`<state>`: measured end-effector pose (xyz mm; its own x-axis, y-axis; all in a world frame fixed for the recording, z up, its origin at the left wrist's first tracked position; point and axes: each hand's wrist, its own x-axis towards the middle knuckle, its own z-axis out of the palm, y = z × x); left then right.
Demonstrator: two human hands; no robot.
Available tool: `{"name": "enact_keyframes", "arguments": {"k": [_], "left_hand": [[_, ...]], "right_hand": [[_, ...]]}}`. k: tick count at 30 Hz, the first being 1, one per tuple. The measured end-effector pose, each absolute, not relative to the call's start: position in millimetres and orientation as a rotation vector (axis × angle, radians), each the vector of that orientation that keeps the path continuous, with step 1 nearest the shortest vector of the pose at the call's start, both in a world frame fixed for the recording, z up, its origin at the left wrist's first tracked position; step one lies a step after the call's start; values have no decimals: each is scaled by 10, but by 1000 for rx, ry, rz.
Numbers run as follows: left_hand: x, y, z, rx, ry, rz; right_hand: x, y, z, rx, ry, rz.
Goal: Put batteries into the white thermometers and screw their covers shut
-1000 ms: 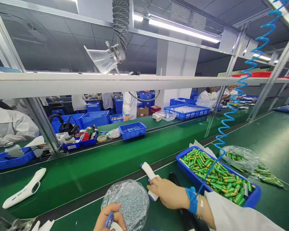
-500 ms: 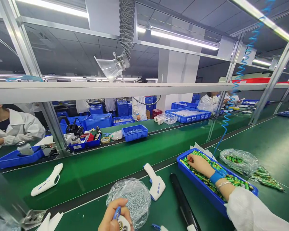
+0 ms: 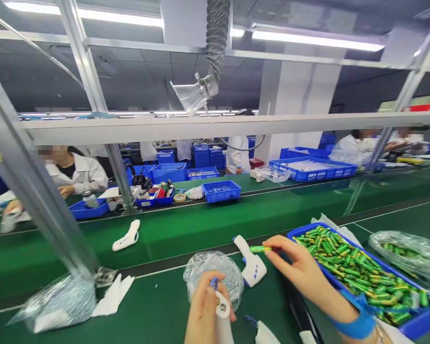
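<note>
My right hand (image 3: 301, 270) pinches a green battery (image 3: 260, 249) between thumb and fingers, just left of the blue tray (image 3: 419, 325) full of green batteries. My left hand (image 3: 206, 310) is closed on a white device (image 3: 222, 315) with its open round end facing up; a blue part shows by the fingers. A second white handheld device (image 3: 251, 267) lies on the green table between my hands, next to a clear bag of small grey parts (image 3: 204, 267).
A third white device (image 3: 126, 237) lies on the green conveyor belt. A metal post (image 3: 39, 200) stands at left with a bag of parts (image 3: 57, 303) at its foot. A bag of batteries (image 3: 408, 251) sits far right. People in white coats work across the belt.
My right hand left the white device, reached into the battery tray, and has come back left holding one green battery. The view has swung to the right.
</note>
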<state>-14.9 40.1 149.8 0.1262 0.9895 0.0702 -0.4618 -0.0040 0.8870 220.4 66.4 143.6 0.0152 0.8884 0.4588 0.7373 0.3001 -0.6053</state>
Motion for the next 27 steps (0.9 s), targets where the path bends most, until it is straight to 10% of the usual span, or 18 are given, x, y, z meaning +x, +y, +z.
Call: {"name": "enact_keyframes", "arguments": {"k": [27], "left_hand": [[-158, 423, 1295, 1147, 615, 1243]], "right_hand": [[1219, 311, 1547, -937, -1782, 692]]}}
